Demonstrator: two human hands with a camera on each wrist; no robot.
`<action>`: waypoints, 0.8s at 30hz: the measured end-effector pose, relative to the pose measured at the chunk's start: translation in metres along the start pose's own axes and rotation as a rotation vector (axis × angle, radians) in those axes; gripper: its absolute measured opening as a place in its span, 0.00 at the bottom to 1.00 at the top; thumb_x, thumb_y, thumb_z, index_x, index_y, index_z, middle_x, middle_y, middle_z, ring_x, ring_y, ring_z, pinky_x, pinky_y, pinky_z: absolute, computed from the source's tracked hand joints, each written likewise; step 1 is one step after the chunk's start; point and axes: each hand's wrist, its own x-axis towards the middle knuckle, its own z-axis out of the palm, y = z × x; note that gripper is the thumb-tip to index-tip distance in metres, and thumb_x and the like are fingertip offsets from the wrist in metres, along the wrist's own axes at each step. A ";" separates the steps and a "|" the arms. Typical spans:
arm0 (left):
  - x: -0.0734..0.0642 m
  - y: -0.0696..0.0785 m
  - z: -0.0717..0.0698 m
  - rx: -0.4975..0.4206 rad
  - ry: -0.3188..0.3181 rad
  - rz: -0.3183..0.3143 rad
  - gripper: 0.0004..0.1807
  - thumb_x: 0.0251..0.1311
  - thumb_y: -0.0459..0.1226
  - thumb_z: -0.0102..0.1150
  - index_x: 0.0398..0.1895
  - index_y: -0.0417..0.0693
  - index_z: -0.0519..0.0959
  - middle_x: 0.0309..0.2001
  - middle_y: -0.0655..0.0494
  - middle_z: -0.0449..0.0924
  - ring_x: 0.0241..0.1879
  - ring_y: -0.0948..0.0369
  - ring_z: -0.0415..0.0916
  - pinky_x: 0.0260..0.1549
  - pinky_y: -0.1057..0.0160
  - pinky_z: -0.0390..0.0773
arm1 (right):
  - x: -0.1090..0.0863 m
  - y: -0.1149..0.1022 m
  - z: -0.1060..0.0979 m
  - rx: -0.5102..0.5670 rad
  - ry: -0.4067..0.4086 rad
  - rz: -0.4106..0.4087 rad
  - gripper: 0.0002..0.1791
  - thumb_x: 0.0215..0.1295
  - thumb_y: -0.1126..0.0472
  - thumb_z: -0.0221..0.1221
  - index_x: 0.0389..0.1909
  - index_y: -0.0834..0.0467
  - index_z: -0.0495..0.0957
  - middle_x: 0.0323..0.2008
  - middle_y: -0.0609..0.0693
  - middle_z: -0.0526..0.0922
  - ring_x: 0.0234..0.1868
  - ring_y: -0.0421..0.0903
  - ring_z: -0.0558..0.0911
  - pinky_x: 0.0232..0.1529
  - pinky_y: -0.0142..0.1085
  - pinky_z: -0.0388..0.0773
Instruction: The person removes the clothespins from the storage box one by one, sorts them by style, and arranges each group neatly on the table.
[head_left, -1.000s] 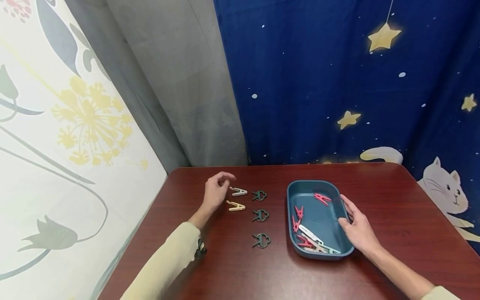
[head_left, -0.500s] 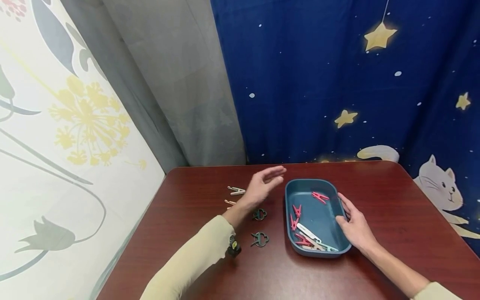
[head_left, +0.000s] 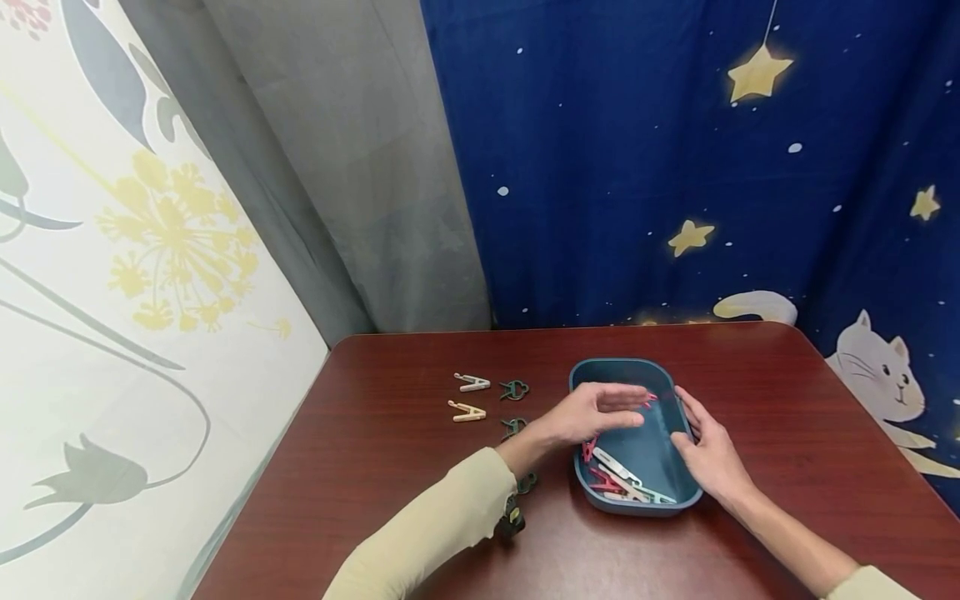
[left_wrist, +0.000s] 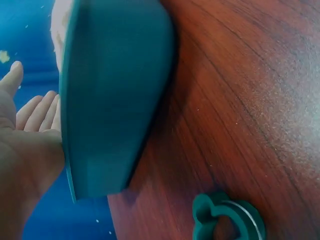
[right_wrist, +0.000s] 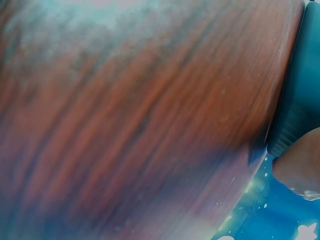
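My left hand (head_left: 588, 415) is over the left side of a blue plastic bin (head_left: 654, 450), fingers straight, with nothing seen in it. My right hand (head_left: 712, 458) grips the bin's right wall, thumb over the rim and fingers outside. Inside lie red clothespins (head_left: 589, 451), a white clothespin (head_left: 618, 467) and other pale ones; my left hand hides some. In the left wrist view, the hand is beside the bin's outer wall (left_wrist: 115, 100), and a green plant clip (left_wrist: 235, 215) lies below on the table.
Left of the bin, a white clothespin (head_left: 472, 383) and a yellow clothespin (head_left: 467, 412) lie on the brown table (head_left: 420, 517). Beside them is a column of green clips (head_left: 514, 389), partly covered by my left forearm. Blue and grey curtains hang behind the table.
My left hand has swept right from beside the white and yellow clothespins, across the green clips, to over the bin. My right hand stays on the bin.
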 end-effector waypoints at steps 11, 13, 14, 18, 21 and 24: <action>0.009 -0.003 0.010 0.081 -0.183 -0.106 0.26 0.72 0.31 0.67 0.70 0.33 0.76 0.65 0.40 0.81 0.61 0.62 0.83 0.54 0.71 0.79 | 0.000 0.000 -0.001 -0.001 0.004 -0.019 0.40 0.73 0.76 0.54 0.83 0.66 0.52 0.75 0.74 0.64 0.70 0.72 0.72 0.47 0.11 0.64; 0.010 -0.003 0.010 0.109 -0.230 -0.111 0.25 0.71 0.31 0.67 0.69 0.32 0.78 0.64 0.40 0.82 0.59 0.63 0.84 0.54 0.71 0.80 | -0.001 0.000 -0.001 -0.005 0.006 -0.022 0.40 0.73 0.76 0.54 0.83 0.65 0.52 0.75 0.74 0.64 0.69 0.72 0.72 0.47 0.11 0.64; 0.010 -0.003 0.011 0.121 -0.256 -0.110 0.24 0.71 0.30 0.67 0.68 0.32 0.78 0.63 0.39 0.82 0.59 0.62 0.84 0.53 0.71 0.80 | -0.001 -0.001 -0.002 -0.008 0.008 -0.024 0.40 0.73 0.76 0.55 0.83 0.65 0.53 0.75 0.74 0.64 0.69 0.72 0.72 0.47 0.11 0.64; 0.011 -0.003 0.013 0.181 -0.345 -0.126 0.22 0.69 0.28 0.68 0.65 0.32 0.80 0.60 0.40 0.85 0.57 0.63 0.85 0.53 0.72 0.80 | -0.001 -0.001 -0.002 -0.008 0.008 -0.027 0.40 0.72 0.76 0.55 0.83 0.65 0.53 0.74 0.74 0.65 0.69 0.72 0.72 0.48 0.11 0.64; 0.010 -0.002 0.017 0.251 -0.391 -0.138 0.21 0.68 0.28 0.69 0.63 0.34 0.82 0.57 0.45 0.87 0.53 0.68 0.86 0.51 0.74 0.79 | -0.001 -0.001 -0.001 -0.012 0.008 -0.026 0.40 0.72 0.76 0.55 0.83 0.66 0.54 0.74 0.74 0.65 0.69 0.72 0.72 0.48 0.10 0.63; 0.009 -0.002 0.021 0.333 -0.427 -0.141 0.19 0.67 0.29 0.70 0.60 0.37 0.84 0.54 0.50 0.89 0.49 0.74 0.85 0.50 0.75 0.79 | -0.001 0.001 -0.001 -0.014 0.013 -0.030 0.41 0.71 0.77 0.56 0.83 0.66 0.54 0.74 0.74 0.66 0.69 0.72 0.72 0.49 0.10 0.62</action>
